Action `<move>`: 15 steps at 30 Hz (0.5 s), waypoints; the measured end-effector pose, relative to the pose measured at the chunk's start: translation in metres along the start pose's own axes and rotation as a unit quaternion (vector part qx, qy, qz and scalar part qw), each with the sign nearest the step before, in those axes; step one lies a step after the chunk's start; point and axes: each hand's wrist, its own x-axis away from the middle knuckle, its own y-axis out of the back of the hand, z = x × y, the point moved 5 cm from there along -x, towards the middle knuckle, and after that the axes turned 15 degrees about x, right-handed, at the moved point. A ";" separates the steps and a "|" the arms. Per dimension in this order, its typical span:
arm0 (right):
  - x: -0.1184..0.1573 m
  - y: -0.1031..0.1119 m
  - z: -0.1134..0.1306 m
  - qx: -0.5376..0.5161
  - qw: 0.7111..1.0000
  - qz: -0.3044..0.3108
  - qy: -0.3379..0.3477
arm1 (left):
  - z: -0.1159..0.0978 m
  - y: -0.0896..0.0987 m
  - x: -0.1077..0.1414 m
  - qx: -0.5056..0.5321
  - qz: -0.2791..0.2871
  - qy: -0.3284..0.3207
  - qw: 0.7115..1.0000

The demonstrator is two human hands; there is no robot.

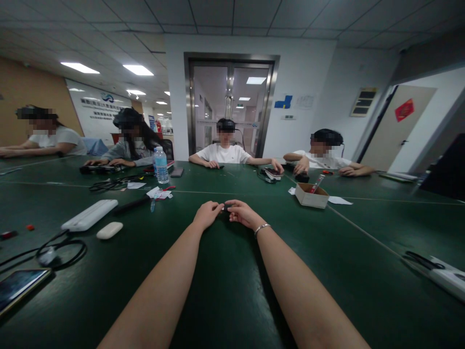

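Both of my arms reach forward over the dark green table (232, 261). A small dark object (225, 207) sits between my fingertips; it is too small to identify. My left hand (208, 214) is closed on its left side, with thumb and fingers pressed together. From the right, my right hand (242, 213) pinches the same object between thumb and forefinger, its other fingers curled. A metal bracelet (261, 230) circles my right wrist.
To the left lie a white power strip (90, 215), a white mouse (109, 230), cables and a phone (25, 286). A water bottle (161, 166) and an open box (311, 195) stand farther off. Several people wearing headsets sit across the table.
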 end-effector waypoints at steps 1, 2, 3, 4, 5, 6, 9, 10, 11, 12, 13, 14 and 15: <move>0.000 0.000 0.000 0.001 1.000 0.001 -0.001 | -0.001 0.001 0.000 -0.016 -0.002 0.001 1.000; 0.000 0.000 0.000 0.002 1.000 0.003 -0.002 | -0.002 0.002 0.000 -0.030 -0.001 0.005 1.000; 0.000 0.000 0.000 0.003 1.000 0.006 -0.002 | -0.002 0.002 0.000 -0.041 0.001 0.010 0.999; -0.001 0.000 -0.001 0.004 1.000 0.008 -0.002 | -0.002 0.002 0.001 -0.051 0.003 0.017 0.999; -0.001 0.000 -0.001 0.004 1.000 0.010 -0.001 | -0.001 0.002 0.001 -0.060 0.004 0.024 0.998; -0.002 0.000 -0.002 0.003 1.000 0.012 0.001 | -0.001 0.002 0.001 -0.068 0.005 0.032 0.997; -0.004 0.001 -0.003 -0.001 1.000 0.011 0.002 | 0.005 0.000 0.000 -0.067 0.009 0.074 0.995; -0.005 0.001 -0.004 -0.004 1.000 0.009 0.002 | 0.008 -0.001 -0.001 -0.055 0.010 0.087 0.995; -0.005 0.002 -0.004 -0.007 1.000 0.006 0.001 | 0.010 -0.003 -0.001 -0.035 0.011 0.092 0.995; -0.006 0.002 -0.005 -0.011 1.000 0.003 0.000 | 0.011 -0.004 -0.002 -0.008 0.012 0.090 0.996; -0.006 0.003 -0.005 -0.015 1.000 0.000 -0.001 | 0.012 -0.005 -0.003 0.021 0.009 0.079 0.997; -0.007 0.003 -0.006 -0.018 1.000 -0.003 -0.001 | 0.012 -0.005 -0.005 0.048 0.003 0.062 0.997; -0.007 0.004 -0.006 -0.020 1.000 -0.004 -0.001 | 0.012 -0.005 -0.005 0.071 -0.004 0.044 0.996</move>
